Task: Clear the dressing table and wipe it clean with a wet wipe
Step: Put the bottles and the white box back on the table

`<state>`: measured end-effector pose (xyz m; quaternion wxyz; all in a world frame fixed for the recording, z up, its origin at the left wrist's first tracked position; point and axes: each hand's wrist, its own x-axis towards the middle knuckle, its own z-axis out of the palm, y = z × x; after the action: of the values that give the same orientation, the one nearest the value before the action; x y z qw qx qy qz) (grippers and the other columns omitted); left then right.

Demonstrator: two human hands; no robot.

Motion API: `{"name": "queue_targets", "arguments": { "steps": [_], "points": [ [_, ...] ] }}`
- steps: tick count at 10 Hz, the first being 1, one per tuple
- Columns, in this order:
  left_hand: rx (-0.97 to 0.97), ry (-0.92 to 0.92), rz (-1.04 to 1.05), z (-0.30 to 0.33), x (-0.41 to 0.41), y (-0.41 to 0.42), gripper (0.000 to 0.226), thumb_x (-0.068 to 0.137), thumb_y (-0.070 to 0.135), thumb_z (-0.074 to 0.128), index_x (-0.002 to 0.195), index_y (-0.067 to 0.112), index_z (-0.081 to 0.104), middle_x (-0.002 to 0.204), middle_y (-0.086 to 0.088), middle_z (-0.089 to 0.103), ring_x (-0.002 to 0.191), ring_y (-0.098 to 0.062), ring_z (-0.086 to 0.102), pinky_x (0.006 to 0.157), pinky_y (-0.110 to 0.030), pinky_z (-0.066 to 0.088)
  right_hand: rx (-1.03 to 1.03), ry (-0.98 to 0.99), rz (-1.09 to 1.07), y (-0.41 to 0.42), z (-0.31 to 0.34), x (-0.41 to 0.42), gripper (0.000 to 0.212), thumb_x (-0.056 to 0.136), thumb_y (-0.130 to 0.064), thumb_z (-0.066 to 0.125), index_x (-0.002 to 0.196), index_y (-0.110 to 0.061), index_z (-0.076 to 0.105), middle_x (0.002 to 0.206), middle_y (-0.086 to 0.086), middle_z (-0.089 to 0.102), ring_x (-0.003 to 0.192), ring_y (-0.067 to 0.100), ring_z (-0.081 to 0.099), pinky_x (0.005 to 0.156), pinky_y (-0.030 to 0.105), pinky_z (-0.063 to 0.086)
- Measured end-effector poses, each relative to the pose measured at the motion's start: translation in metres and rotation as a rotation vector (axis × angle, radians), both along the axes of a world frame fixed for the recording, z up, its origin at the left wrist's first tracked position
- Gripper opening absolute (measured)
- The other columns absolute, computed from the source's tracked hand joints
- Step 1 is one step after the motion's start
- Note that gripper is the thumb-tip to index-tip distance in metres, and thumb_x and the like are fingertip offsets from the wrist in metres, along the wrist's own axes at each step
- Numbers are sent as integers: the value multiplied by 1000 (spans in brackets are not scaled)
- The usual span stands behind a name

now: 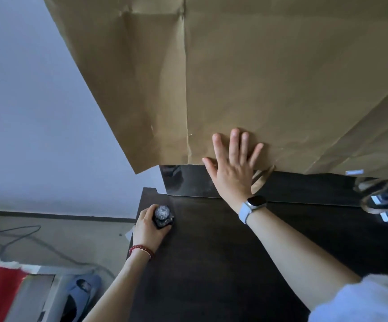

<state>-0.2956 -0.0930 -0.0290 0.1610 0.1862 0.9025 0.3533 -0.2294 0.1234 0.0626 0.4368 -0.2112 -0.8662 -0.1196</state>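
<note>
Small dark bottle with a rounded, silver-speckled glittery cap (163, 216) stands upright near the far-left corner of the dark brown wooden counter (211, 263). Left hand (147, 231), red bead bracelet (141, 250) at the wrist, has its grip closed around the bottle from the left side, thumb and fingers curled about the body. Right hand (231, 168), white-strapped smartwatch (253, 205) at the wrist, is released: fingers straight and spread, palm flat against the creased brown kraft paper sheet (258, 77) covering the upright panel behind the counter. Below the paper's lower edge a strip of mirror (183, 182) shows. Left of the counter: pale wall (25, 112), grey floor with a dark cable (14, 235), and a blue-grey slipper (81, 296).
</note>
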Motion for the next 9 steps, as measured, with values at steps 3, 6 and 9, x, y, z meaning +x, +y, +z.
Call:
{"name": "queue_targets", "arguments": {
  "steps": [3,6,9],
  "points": [
    [-72,24,-146,-9,-37,13,68,65,16,79,126,15,48,126,-7,49,113,-29,50,94,-40,42,46,4,-42,3,-4,-2,82,89,-48,48,146,-27,-6,153,2,-25,142,22,-17,111,55,-6],
    [-77,-39,-158,-3,-45,18,101,70,4,72,145,24,7,133,-13,49,120,-34,45,95,-38,38,38,-7,-54,0,-4,-3,81,89,-48,47,146,-28,-7,152,1,-26,141,21,-17,111,55,-6],
    [-106,1,-64,14,-16,19,92,76,12,68,144,15,7,154,-9,4,136,-31,26,102,-46,35,6,-33,-45,-4,2,2,75,91,-44,46,147,-29,-2,152,0,-26,141,21,-17,111,54,-3]
  ]
}}
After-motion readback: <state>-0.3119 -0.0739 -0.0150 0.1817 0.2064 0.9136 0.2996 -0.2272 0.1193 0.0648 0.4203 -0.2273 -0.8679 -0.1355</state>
